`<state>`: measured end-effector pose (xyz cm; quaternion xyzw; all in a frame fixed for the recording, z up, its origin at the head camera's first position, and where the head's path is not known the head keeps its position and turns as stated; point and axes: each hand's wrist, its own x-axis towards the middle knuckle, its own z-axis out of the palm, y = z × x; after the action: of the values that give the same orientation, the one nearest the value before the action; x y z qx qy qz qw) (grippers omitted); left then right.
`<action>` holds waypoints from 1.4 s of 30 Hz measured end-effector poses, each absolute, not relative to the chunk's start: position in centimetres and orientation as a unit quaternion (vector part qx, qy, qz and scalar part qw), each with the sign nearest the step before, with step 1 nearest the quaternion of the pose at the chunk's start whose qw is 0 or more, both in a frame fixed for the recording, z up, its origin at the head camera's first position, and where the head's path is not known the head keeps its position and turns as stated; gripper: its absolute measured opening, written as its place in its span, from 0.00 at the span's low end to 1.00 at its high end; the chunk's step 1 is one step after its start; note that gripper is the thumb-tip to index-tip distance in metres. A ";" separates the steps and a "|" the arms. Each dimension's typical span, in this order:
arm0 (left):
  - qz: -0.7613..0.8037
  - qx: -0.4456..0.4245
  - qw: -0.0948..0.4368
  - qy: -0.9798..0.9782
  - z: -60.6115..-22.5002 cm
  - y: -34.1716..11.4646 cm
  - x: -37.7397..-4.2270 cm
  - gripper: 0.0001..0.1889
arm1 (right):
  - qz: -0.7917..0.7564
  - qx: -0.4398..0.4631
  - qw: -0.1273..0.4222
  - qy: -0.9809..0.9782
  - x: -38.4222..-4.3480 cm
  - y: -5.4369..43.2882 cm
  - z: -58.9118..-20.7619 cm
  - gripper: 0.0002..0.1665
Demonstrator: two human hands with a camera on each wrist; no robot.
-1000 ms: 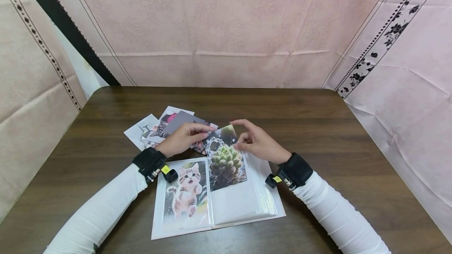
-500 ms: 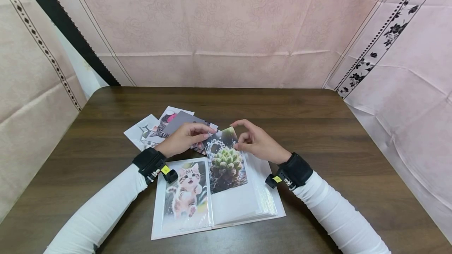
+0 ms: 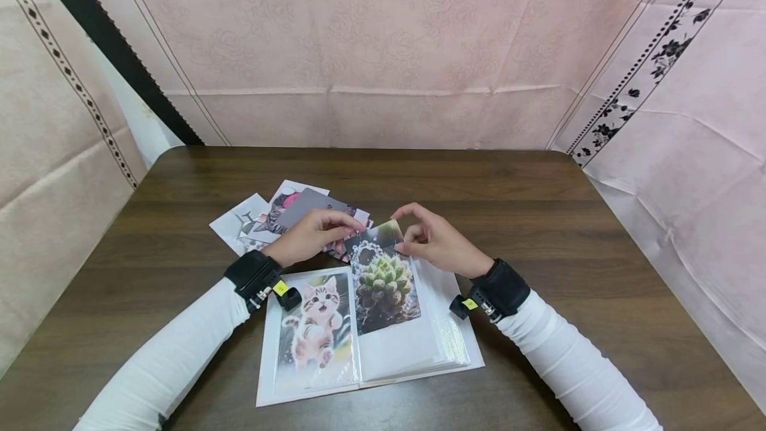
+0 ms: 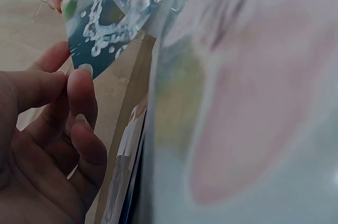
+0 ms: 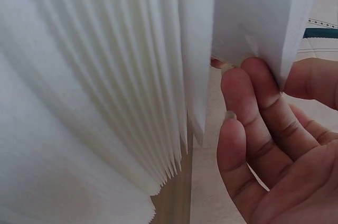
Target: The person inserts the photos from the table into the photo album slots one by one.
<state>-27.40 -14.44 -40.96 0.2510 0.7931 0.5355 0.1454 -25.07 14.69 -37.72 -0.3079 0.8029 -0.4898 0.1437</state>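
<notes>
Pink cloth [image 3: 395,38] hangs behind the brown table [image 3: 574,245] (open album [image 3: 397,356] atop).

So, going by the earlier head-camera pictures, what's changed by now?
The succulent photo has slid slightly toward the person, farther down the right-hand page of the open album. The index finger of the right hand dipped a little with it. No grip was visibly taken or released. The left hand, kitten photo and loose photos stayed essentially put.

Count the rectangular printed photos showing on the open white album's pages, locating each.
2: the pink kitten photo on the left page; the dark green-succulent photo, partly over the right page. More may be hidden.
</notes>
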 end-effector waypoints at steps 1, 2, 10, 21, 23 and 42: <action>0.538 0.252 0.146 0.791 -41.0 -14.5 -27.4 0.13 | -0.491 -0.308 0.144 0.802 -25.1 14.7 -37.7 0.28; 0.539 0.253 0.148 0.790 -41.0 -14.5 -27.4 0.13 | -0.491 -0.308 0.144 0.802 -25.1 14.7 -37.7 0.28; 0.546 0.261 0.154 0.781 -40.9 -14.5 -27.4 0.14 | -0.492 -0.305 0.148 0.802 -25.0 14.6 -37.8 0.24; 0.543 0.257 0.154 0.785 -41.0 -14.5 -27.5 0.13 | -0.487 -0.313 0.140 0.803 -25.0 14.7 -37.8 0.19; 0.543 0.256 0.154 0.785 -41.0 -14.5 -27.5 0.13 | -0.486 -0.313 0.140 0.804 -25.0 14.7 -37.8 0.19; 0.547 0.248 0.165 0.782 -41.0 -14.4 -27.6 0.13 | -0.489 -0.316 0.144 0.800 -25.1 14.7 -38.1 0.14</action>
<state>-27.57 -14.43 -40.96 0.2482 0.7822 0.5469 0.1655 -25.13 14.66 -38.05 -0.3165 0.7997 -0.4894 0.1444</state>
